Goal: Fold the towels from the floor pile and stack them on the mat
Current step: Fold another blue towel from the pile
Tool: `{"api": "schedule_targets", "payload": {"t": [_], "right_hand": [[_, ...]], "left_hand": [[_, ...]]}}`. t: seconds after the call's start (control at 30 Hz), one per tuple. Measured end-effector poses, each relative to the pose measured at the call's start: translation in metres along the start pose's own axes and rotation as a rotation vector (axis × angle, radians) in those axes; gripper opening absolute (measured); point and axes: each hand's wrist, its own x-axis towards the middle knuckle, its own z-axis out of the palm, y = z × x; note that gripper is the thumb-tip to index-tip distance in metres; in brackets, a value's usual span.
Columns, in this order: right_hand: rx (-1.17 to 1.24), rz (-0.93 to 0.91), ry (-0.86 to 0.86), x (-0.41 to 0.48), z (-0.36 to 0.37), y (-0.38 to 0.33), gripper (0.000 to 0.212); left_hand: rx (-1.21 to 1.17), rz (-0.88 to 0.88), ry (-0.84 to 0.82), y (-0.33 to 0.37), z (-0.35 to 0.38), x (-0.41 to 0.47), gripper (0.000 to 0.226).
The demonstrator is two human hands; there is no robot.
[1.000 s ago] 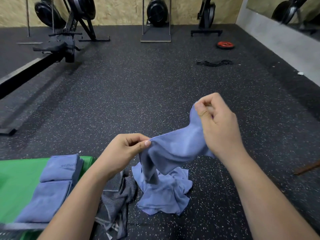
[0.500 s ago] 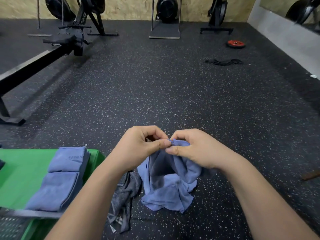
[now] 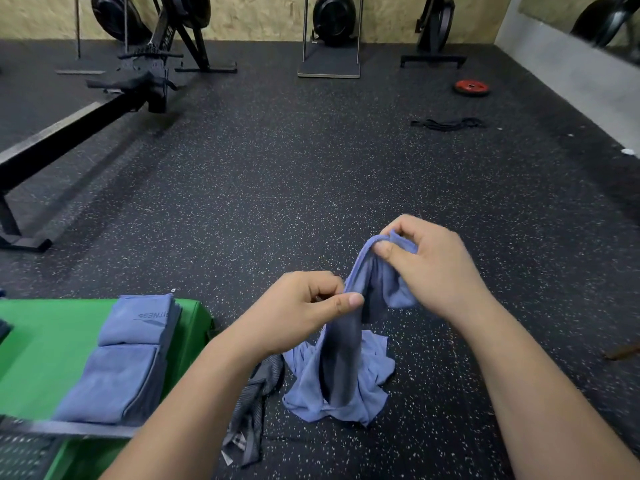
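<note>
Blue towel (image 3: 346, 375) held in both my hands, partly off the floor.
My left hand (image 3: 298, 310) pinches an edge; my right hand (image 3: 426, 265), higher, grips a bunched fold. The towel's lower end rests on the floor (image 3: 311, 174) beside a grey towel (image 3: 252, 403); two folded towels (image 3: 128, 358) lie on the green mat (image 3: 52, 341).

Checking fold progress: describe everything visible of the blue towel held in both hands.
The soft blue cloth towel is unfolded and bunched. The left hand pinches its top edge; the right hand grips that edge higher up. It hangs in loose folds, its lower part crumpled on the black speckled rubber floor, beside a grey striped cloth.
</note>
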Motion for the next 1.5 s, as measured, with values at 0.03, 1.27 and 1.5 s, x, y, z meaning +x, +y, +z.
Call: {"api": "schedule_targets", "payload": {"t": [0.03,1.27,1.5], "right_hand": [[0.001,-0.001,0.042,0.000,-0.003,0.001,0.010],[-0.035,0.093,-0.666,-0.007,0.021,0.013,0.022],[-0.106,0.063,-0.523,-0.006,0.020,0.006,0.016]], "left_hand": [[0.012,0.004,0.014,0.000,0.000,0.000,0.044],[0.092,-0.106,-0.051,-0.003,-0.005,0.000,0.030],[0.129,-0.141,-0.040,-0.005,-0.002,0.001,0.036]]}}
